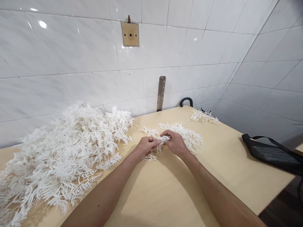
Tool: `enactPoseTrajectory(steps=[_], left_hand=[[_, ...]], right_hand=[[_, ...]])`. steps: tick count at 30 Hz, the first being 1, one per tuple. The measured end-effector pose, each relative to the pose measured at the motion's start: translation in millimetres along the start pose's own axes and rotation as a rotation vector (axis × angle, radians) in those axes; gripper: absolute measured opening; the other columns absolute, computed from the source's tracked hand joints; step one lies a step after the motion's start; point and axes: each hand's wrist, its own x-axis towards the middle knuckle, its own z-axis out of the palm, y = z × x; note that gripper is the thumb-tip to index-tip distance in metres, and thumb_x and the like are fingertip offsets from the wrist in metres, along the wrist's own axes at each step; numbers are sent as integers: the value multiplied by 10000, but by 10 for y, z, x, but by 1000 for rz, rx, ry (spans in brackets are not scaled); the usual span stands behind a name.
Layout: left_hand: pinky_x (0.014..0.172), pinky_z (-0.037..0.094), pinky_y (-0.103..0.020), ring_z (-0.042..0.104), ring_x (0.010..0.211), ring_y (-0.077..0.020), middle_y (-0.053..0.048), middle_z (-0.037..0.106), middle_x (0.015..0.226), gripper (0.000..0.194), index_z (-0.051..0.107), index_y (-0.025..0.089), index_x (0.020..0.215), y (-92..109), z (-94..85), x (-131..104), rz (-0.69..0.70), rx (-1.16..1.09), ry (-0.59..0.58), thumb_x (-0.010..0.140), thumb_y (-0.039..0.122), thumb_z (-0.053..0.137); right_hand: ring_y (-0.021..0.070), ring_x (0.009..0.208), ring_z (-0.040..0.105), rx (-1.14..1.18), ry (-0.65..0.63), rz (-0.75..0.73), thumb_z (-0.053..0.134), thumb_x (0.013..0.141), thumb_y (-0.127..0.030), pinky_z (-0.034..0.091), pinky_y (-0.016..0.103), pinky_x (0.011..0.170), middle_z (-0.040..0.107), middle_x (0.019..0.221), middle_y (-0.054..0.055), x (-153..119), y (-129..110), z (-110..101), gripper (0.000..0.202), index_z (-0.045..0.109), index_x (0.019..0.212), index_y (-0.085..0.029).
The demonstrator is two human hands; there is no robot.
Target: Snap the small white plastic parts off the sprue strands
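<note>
Both hands meet over the middle of the table, around a small white branching sprig [165, 138]. My left hand [146, 146] is closed, pinching the sprig between thumb and fingers. From the other side, my right hand [174, 142] grips the sprig's tips with closed fingers. Below the left hand lie a few loose white sprigs [151, 157]. Just behind the right hand spreads a smaller heap of white sprigs [193, 137]. A large tangled pile of the same white sprigs [78, 145] covers the table's left side.
The tan tabletop [146, 201] runs up to a white tiled wall [90, 47]. A black mesh bag [270, 153] lies at the right edge. At the back are a few more sprigs [203, 116], a black curved handle [186, 101] and an upright metal bracket [161, 94].
</note>
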Motion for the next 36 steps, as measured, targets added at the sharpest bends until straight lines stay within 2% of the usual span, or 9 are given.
enactPoseTrajectory(steps=[4, 7, 10, 13, 17, 20, 23, 32, 36], left_hand=[[413, 213, -214, 286, 394, -39, 73, 402, 468, 473, 552, 165, 658, -18, 2, 24, 23, -63, 8, 566, 539, 827], [418, 217, -209, 305, 402, -40, 62, 429, 473, 448, 571, 156, 666, -25, 14, 32, 58, -50, 62, 572, 514, 823], [425, 221, -208, 314, 414, -43, 50, 447, 482, 399, 594, 150, 667, -34, 26, 34, 100, 11, 139, 616, 494, 790], [440, 253, -210, 355, 441, -55, 26, 499, 523, 354, 632, 143, 687, -57, 31, 44, 141, 85, 209, 645, 467, 766], [473, 322, -220, 437, 481, -85, 0, 555, 557, 319, 641, 147, 680, -97, 39, 64, 184, 154, 245, 666, 447, 747], [508, 370, -229, 488, 523, -106, -13, 583, 593, 300, 643, 148, 675, -116, 43, 73, 218, 184, 266, 681, 435, 730], [550, 401, -236, 512, 566, -118, -17, 603, 630, 282, 648, 148, 681, -130, 41, 81, 253, 215, 275, 694, 422, 717], [646, 419, -247, 546, 651, -133, -15, 621, 701, 158, 624, 177, 707, -160, 51, 83, 375, 303, 306, 735, 324, 673], [655, 409, -243, 542, 666, -136, 3, 607, 699, 130, 652, 201, 860, -172, 40, 61, 470, 441, 295, 771, 296, 646]], right_hand=[[185, 760, 628, -103, -104, -59, 533, 654, -105, 500, 317, 733, 704, 849, 14, 4, -16, -88, 309, 678, 900, -225], [206, 854, 647, -59, -156, -93, 566, 680, -120, 512, 323, 762, 709, 919, 40, 28, -8, -204, 308, 675, 951, -218], [215, 934, 640, 29, -33, -84, 583, 733, -177, 525, 328, 787, 698, 1012, 59, 36, -50, -311, 270, 682, 980, -219], [191, 784, 628, 63, 61, -56, 590, 803, -296, 521, 324, 707, 700, 927, 62, 11, -169, -373, 204, 703, 951, -211], [185, 718, 603, -19, 61, -78, 604, 822, -386, 502, 324, 679, 707, 873, 62, -20, -289, -374, 221, 718, 916, -221], [177, 697, 587, -183, 15, -108, 607, 826, -399, 483, 328, 692, 714, 909, 50, -9, -269, -352, 197, 725, 852, -243], [170, 680, 585, -250, -36, -103, 612, 823, -397, 465, 317, 683, 714, 896, 36, 9, -219, -341, 187, 723, 795, -249], [180, 710, 604, -223, -177, -50, 582, 824, -380, 435, 292, 656, 716, 768, 12, 9, -203, -353, 209, 729, 786, -237], [169, 666, 575, -203, -171, -25, 567, 832, -416, 421, 285, 623, 690, 713, 9, 16, -176, -350, 250, 716, 775, -225]])
